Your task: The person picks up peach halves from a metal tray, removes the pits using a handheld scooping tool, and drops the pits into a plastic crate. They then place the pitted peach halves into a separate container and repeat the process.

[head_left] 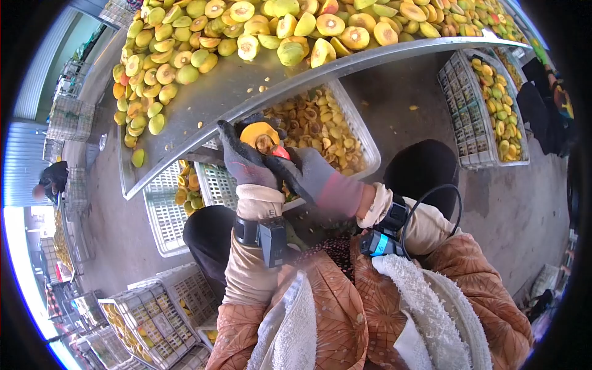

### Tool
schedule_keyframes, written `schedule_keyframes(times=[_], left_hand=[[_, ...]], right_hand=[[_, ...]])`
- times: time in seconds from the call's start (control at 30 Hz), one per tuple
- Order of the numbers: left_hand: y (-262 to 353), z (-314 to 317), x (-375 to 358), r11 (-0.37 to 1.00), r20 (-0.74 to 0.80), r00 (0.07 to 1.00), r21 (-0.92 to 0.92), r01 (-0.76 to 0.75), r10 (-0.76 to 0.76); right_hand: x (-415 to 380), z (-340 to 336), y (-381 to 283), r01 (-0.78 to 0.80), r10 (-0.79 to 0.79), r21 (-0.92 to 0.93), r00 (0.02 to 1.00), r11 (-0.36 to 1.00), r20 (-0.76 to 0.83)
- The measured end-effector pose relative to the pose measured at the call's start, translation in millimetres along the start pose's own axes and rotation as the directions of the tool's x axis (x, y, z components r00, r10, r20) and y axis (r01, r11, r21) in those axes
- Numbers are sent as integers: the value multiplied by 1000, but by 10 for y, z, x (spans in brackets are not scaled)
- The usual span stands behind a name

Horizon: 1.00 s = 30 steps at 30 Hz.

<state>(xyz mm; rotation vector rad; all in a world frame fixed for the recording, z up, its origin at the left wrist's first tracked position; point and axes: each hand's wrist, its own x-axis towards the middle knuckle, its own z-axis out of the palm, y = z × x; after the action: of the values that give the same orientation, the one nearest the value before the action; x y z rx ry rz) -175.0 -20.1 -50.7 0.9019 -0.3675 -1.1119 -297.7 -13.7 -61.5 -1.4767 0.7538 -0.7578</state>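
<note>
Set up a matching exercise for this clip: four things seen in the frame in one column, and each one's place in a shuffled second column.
Things
1. fruit half
2. left hand
3. pile of halved fruit
4. crate of pits

Places
A. spread over the metal table
B. under the table edge, ahead of the knees
C. between both gloved hands
D. gripping the fruit half from the left side

The right hand holds a red-tipped tool at the fruit.

Pairs: 1-C, 2-D, 3-A, 4-B
</note>
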Motion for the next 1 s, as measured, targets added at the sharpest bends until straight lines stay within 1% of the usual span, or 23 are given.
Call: schedule_keyframes(times=[0.07, 0.13, 0.17, 0.2, 0.23, 0.27, 0.33, 0.47, 0.5, 0.53, 0.57, 0.6, 0.63, 0.67, 0.7, 0.73, 0.77, 0.83, 0.87, 0.9, 0.93, 0.97, 1.0], left_hand=[[-92, 8, 35, 1000, -52, 998, -2, -25, 25], [-157, -7, 77, 998, -100, 993, -6, -58, 58], [-166, -18, 82, 995, 2, 996, -41, -86, 87], [-166, -26, 80, 991, 101, 988, -79, -111, 119], [-157, -42, 57, 988, 132, 979, -11, -156, 156], [-150, -42, 58, 987, 130, 979, -11, -158, 158], [-138, -43, 68, 997, -14, 998, -30, -68, 68], [-92, -52, 12, 998, -105, 993, -11, -58, 57], [-58, -67, -22, 993, -15, 1000, -116, -3, 2], [-7, -69, -49, 975, 76, 996, -216, 52, -36], [74, 29, -106, 996, -49, 998, -79, 28, -32], [95, -6, -95, 997, -65, 998, -80, 11, -16], [104, -42, -59, 990, -22, 995, 106, -97, 100], [102, -54, -43, 939, 44, 980, 281, -200, 195], [106, -23, -65, 837, 129, 943, 434, -333, 308], [112, -10, -70, 840, 128, 944, 431, -330, 305], [129, -15, -70, 868, 168, 952, 394, -304, 257], [174, -66, -56, 910, 235, 961, 351, -222, 144], [215, -62, -66, 909, 233, 962, 352, -221, 144], [269, -35, -83, 977, 297, 955, 210, -38, -26], [319, -32, -83, 984, 383, 906, 78, 163, -181], [260, -230, 148, 899, 537, 775, -68, 433, -333], [242, -377, 240, 900, 537, 777, -68, 430, -330]], right_hand=[[-16, 12, 9, 32, -31, -54, 999, 998, 7], [18, 101, 107, -99, 121, 217, 989, 971, -91], [11, 103, 97, -97, 119, 216, 989, 972, -92], [3, 104, 82, -33, 58, 201, 991, 979, -120], [0, 105, 68, 29, -1, 185, 989, 982, -146], [-5, 95, 53, 28, -1, 186, 990, 982, -143], [-1, 60, 26, -115, 118, 207, 993, 972, -5], [-13, 11, -38, -32, 34, 143, 999, 989, -13], [-52, -69, -252, -132, 143, -131, 987, 983, 79], [-71, -127, -364, -188, 265, -404, 953, 895, 145], [-72, -162, -336, -178, 262, -406, 951, 896, 162], [-67, -193, -283, -185, 277, -347, 931, 920, 238], [-44, -188, -222, -198, 286, -287, 907, 937, 309], [-17, -149, -76, -193, 284, -290, 905, 937, 317], [3, -113, 105, -120, 111, -1, 917, 993, 384], [-2, -113, 249, -49, -73, 291, 916, 955, 394], [-15, -145, 216, -53, -68, 290, 917, 955, 393], [-42, -198, 109, 44, -54, 34, 932, 998, 359], [-40, -185, 98, 43, -53, 36, 931, 998, 361], [-32, -164, 88, -378, 137, 411, 852, 830, 505], [-26, -151, 80, -706, 207, 599, 695, 378, 689], [-28, -138, 96, -705, 205, 599, 695, 379, 689], [-31, -120, 136, -695, 226, 568, 698, 440, 679]])
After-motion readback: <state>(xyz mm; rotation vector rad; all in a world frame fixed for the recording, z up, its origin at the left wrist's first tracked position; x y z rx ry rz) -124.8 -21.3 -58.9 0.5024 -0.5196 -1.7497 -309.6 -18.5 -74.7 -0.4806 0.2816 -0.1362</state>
